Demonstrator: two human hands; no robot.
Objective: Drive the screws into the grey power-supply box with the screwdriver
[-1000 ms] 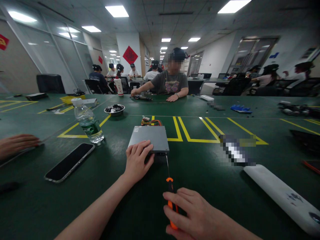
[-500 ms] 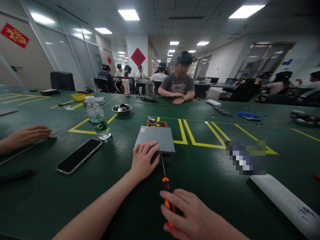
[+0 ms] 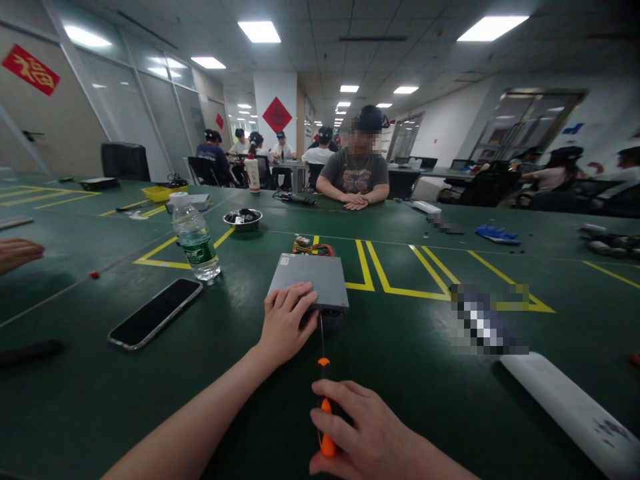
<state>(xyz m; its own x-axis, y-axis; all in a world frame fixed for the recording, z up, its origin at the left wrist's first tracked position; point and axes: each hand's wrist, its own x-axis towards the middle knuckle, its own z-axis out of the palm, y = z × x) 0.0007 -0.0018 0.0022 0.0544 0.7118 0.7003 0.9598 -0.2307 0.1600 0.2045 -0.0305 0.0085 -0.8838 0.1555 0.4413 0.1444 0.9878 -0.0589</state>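
A grey metal box [image 3: 315,277] with a bundle of coloured wires [image 3: 314,248] at its far side lies on the green table [image 3: 240,413]. My left hand [image 3: 289,320] rests on the box's near left corner, fingers over its top and thumb at the front edge. In my right hand [image 3: 355,423] is an orange and black screwdriver [image 3: 325,427], held between thumb and fingers. Its shaft points away from me, and the tip meets the near side of the box close to my left thumb; the exact contact is hidden.
Left of the box are a phone [image 3: 156,313], a water bottle [image 3: 197,243] and a metal bowl [image 3: 243,220]. A white case [image 3: 565,400] lies at the right. Across the table sits a person [image 3: 354,170]; another person's hand [image 3: 20,253] shows at the left edge.
The screwdriver has swung slightly left with my right hand and stands straighter. The other person's hand at the left has drawn back from the small red piece. The person opposite has brought both hands together.
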